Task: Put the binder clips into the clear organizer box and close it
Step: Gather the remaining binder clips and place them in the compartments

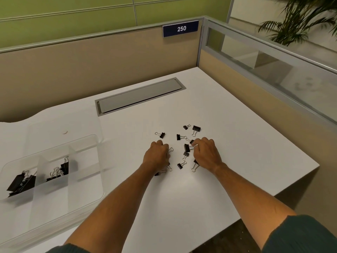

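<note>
Binder clips, loose: a scatter of black clips (186,147) with wire handles lies on the white desk (246,161), right of centre, between and just beyond the two hands.
Far clips: the largest loose clip (196,128) lies at the far right of the scatter, a small one (186,127) just left of it; another (161,134) lies apart on the far left, beyond the left hand.
Near clips: one (181,165) lies between the wrists; one (194,166) is partly hidden under the right wrist.
Left hand: the left hand (157,156) is knuckles up, curled into a loose fist on the desk. Wire loops and a bit of black poke out from under it, so it seems closed on clips, though how many I cannot tell.
Right hand: the right hand (207,152) is palm down, thumb and forefinger pressed together on the wire handle of one clip (191,141); the other fingers are curled.
Organizer box: the clear box (85,198) sits at the left of the desk, well apart from the hands, with its lid (73,128) swung open behind it.
Box contents: thin dividers split it into compartments. The far-left compartment holds a heap of large black clips (21,182); the next holds several more clips (60,169). The compartments to the right look bare.
Desk fittings: a grey cable hatch (140,95) is set into the desktop beyond the clips.
Surroundings: beige partitions (91,70) close off the back and right; a blue sign (180,28) reading 250 hangs on the back one; a leafy plant (300,21) shows top right.
Sleeves: dark green sleeves (306,236) end above the elbows.
</note>
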`<control>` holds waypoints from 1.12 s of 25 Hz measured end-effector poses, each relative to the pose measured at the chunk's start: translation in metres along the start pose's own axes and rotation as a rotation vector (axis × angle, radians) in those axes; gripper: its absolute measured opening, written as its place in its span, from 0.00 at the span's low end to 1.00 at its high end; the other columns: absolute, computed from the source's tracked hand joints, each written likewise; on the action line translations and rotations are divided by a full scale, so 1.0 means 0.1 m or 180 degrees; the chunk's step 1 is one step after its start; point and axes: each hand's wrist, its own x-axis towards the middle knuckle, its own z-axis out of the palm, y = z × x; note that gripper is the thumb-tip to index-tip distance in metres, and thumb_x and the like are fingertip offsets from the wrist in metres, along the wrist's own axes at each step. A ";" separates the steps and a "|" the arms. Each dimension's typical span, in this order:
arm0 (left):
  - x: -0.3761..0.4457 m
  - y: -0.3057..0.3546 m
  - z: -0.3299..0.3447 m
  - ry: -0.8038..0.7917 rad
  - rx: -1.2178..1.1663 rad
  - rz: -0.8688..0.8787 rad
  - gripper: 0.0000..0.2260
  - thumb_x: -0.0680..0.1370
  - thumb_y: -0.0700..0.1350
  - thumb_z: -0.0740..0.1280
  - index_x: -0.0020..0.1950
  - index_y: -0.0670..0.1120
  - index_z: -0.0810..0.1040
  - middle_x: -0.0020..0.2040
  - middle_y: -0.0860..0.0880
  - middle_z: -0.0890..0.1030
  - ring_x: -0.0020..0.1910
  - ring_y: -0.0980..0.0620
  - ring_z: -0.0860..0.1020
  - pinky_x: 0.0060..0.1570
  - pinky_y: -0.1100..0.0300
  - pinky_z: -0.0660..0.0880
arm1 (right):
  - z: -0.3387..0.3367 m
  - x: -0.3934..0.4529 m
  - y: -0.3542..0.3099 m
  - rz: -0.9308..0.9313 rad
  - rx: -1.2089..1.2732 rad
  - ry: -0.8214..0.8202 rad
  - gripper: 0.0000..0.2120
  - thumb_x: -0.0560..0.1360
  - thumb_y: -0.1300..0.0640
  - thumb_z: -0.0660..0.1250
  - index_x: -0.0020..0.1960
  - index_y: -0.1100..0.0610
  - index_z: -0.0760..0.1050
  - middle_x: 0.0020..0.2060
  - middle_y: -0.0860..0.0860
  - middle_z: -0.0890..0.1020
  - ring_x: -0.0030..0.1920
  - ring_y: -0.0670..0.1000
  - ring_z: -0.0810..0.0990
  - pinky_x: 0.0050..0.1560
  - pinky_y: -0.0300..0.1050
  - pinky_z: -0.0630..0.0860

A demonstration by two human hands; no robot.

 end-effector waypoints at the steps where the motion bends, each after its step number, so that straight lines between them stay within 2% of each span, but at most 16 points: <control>1: -0.01 -0.01 -0.01 0.0082 -0.0043 -0.0047 0.12 0.78 0.45 0.61 0.59 0.42 0.76 0.56 0.44 0.74 0.57 0.44 0.72 0.46 0.50 0.76 | 0.00 0.02 -0.02 0.0003 -0.0025 -0.0032 0.15 0.77 0.62 0.56 0.57 0.56 0.78 0.52 0.56 0.78 0.57 0.58 0.71 0.51 0.49 0.74; 3: -0.03 -0.04 -0.05 0.0234 -0.0176 -0.0128 0.13 0.78 0.44 0.61 0.59 0.41 0.76 0.56 0.43 0.74 0.53 0.42 0.75 0.47 0.50 0.76 | 0.00 0.06 -0.04 -0.0014 -0.0123 -0.0174 0.16 0.74 0.63 0.59 0.59 0.55 0.76 0.54 0.54 0.77 0.59 0.56 0.70 0.51 0.51 0.76; 7: -0.06 -0.05 -0.13 0.0423 -0.0401 -0.0232 0.13 0.75 0.45 0.63 0.56 0.41 0.79 0.53 0.43 0.74 0.45 0.40 0.78 0.45 0.51 0.77 | 0.03 0.14 -0.07 -0.0388 -0.0436 -0.0592 0.28 0.69 0.67 0.65 0.67 0.50 0.73 0.56 0.51 0.73 0.59 0.53 0.68 0.50 0.50 0.78; 12: -0.10 -0.03 -0.19 0.0396 -0.0437 -0.0274 0.10 0.70 0.45 0.65 0.46 0.39 0.76 0.46 0.45 0.73 0.40 0.40 0.76 0.41 0.50 0.77 | 0.10 0.19 -0.10 -0.0617 -0.0744 -0.0821 0.22 0.72 0.65 0.65 0.63 0.50 0.76 0.56 0.49 0.73 0.59 0.52 0.67 0.49 0.49 0.78; 16: -0.10 0.02 -0.20 0.0409 -0.0527 -0.0257 0.09 0.70 0.44 0.65 0.47 0.40 0.74 0.44 0.45 0.74 0.41 0.42 0.74 0.39 0.55 0.72 | 0.08 0.17 -0.09 -0.0408 -0.0407 -0.0631 0.16 0.74 0.61 0.64 0.60 0.53 0.77 0.57 0.53 0.72 0.61 0.54 0.69 0.53 0.49 0.76; 19: -0.09 0.09 -0.19 0.0434 -0.0653 -0.0160 0.07 0.73 0.43 0.64 0.47 0.40 0.74 0.44 0.46 0.74 0.41 0.46 0.71 0.40 0.58 0.65 | -0.01 0.11 -0.09 -0.0138 -0.0011 -0.0304 0.12 0.73 0.57 0.65 0.55 0.56 0.78 0.54 0.55 0.72 0.51 0.56 0.76 0.50 0.47 0.76; 21: -0.07 0.15 -0.17 0.0405 -0.0678 -0.0073 0.07 0.75 0.43 0.62 0.48 0.40 0.73 0.44 0.45 0.74 0.41 0.47 0.69 0.40 0.58 0.64 | -0.09 0.08 -0.07 0.0031 0.0029 -0.0179 0.09 0.73 0.56 0.64 0.52 0.56 0.77 0.52 0.54 0.71 0.45 0.57 0.76 0.47 0.47 0.76; 25: -0.05 0.31 -0.07 0.0173 -0.0984 0.0218 0.05 0.78 0.40 0.58 0.46 0.40 0.70 0.41 0.45 0.71 0.40 0.47 0.67 0.40 0.57 0.60 | -0.18 0.04 0.05 0.0430 0.0173 -0.0099 0.06 0.75 0.55 0.60 0.45 0.57 0.73 0.50 0.54 0.70 0.44 0.59 0.74 0.47 0.48 0.74; 28: -0.04 0.49 0.00 -0.0028 -0.1089 0.0524 0.06 0.75 0.43 0.53 0.41 0.42 0.66 0.39 0.41 0.73 0.38 0.46 0.67 0.39 0.57 0.59 | -0.22 0.01 0.14 0.0554 0.0220 0.0102 0.08 0.75 0.57 0.57 0.41 0.58 0.71 0.46 0.55 0.72 0.43 0.61 0.75 0.47 0.50 0.74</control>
